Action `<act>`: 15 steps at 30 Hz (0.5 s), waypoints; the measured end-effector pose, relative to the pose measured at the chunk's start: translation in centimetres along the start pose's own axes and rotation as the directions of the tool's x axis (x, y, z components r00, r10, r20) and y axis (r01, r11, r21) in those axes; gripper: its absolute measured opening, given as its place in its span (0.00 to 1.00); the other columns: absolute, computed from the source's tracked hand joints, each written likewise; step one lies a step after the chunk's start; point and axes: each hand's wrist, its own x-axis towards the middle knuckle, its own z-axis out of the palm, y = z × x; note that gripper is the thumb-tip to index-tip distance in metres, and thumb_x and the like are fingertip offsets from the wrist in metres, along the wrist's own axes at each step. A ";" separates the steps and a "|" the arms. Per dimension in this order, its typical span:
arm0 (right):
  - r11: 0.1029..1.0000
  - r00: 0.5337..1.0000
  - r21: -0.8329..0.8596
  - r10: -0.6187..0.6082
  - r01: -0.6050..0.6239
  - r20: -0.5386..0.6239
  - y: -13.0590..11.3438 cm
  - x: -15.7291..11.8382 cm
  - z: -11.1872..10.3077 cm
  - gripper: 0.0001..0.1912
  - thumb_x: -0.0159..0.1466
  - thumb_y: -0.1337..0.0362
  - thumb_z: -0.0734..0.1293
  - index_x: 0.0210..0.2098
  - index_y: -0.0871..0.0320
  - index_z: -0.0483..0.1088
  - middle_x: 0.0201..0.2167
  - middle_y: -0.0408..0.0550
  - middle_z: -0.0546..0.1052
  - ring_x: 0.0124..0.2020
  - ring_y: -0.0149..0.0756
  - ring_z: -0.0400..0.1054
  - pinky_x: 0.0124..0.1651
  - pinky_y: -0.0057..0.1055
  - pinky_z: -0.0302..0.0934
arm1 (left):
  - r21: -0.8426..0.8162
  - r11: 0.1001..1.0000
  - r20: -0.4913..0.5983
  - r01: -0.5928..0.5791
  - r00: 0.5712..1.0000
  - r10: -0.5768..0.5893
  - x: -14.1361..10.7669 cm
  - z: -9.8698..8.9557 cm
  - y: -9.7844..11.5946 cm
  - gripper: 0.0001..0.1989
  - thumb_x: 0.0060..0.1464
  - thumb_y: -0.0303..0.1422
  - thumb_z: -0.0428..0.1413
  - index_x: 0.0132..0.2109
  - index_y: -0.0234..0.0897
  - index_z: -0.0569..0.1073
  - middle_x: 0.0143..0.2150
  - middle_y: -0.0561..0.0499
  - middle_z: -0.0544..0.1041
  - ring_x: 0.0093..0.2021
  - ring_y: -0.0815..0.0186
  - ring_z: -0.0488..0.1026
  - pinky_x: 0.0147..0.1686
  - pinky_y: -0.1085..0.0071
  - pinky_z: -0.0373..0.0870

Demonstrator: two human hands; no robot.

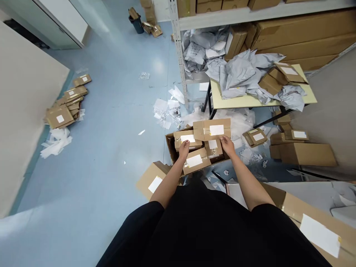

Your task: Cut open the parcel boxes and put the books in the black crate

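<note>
A large open carton (169,142) on the floor in front of me is packed with smaller taped cardboard boxes. My left hand (184,149) rests over a labelled box (178,140) at the carton's left, fingers stretched out and holding nothing I can see. Across the carton's top right lies a wider cardboard box (198,129) with a white label. At its lower right corner, my right hand (228,146) has its fingers closed on the edge. Below sit a small box (218,150) and a labelled box (186,168).
A yellow-topped table (230,104) bears grey mailing bags (240,70) beside a metal shelf (179,48). Another labelled box (148,178) stands at the carton's lower left. Flat parcels (59,116) lie by the left wall. Paper scraps (167,111) litter the floor.
</note>
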 end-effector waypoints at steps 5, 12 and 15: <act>0.997 0.994 -0.082 -0.008 -0.001 -0.105 2.8 6.7 -1.5 0.24 0.62 0.55 0.59 0.51 0.60 0.73 0.54 0.59 0.77 0.55 0.45 0.71 0.62 0.45 0.61 | 0.037 0.999 -0.008 0.037 0.999 -0.037 3.7 3.3 -0.2 0.17 0.60 0.43 0.57 0.53 0.43 0.75 0.58 0.44 0.76 0.57 0.57 0.74 0.55 0.61 0.71; 0.973 0.948 -0.054 0.205 -0.224 -0.245 9.0 15.5 -1.6 0.27 0.61 0.52 0.58 0.53 0.61 0.72 0.52 0.61 0.77 0.55 0.48 0.70 0.60 0.49 0.61 | 0.091 0.994 -0.056 0.060 0.997 -0.055 10.2 7.7 -0.9 0.16 0.58 0.41 0.58 0.52 0.45 0.76 0.56 0.46 0.77 0.56 0.57 0.74 0.54 0.62 0.72; 0.972 0.957 -0.019 0.226 -0.233 -0.182 11.0 17.5 -0.9 0.28 0.64 0.50 0.54 0.52 0.60 0.73 0.46 0.58 0.80 0.50 0.46 0.73 0.55 0.46 0.66 | 0.128 0.989 -0.071 0.068 0.996 -0.059 12.5 9.2 -0.4 0.18 0.61 0.43 0.55 0.56 0.47 0.74 0.60 0.46 0.75 0.59 0.57 0.73 0.57 0.60 0.70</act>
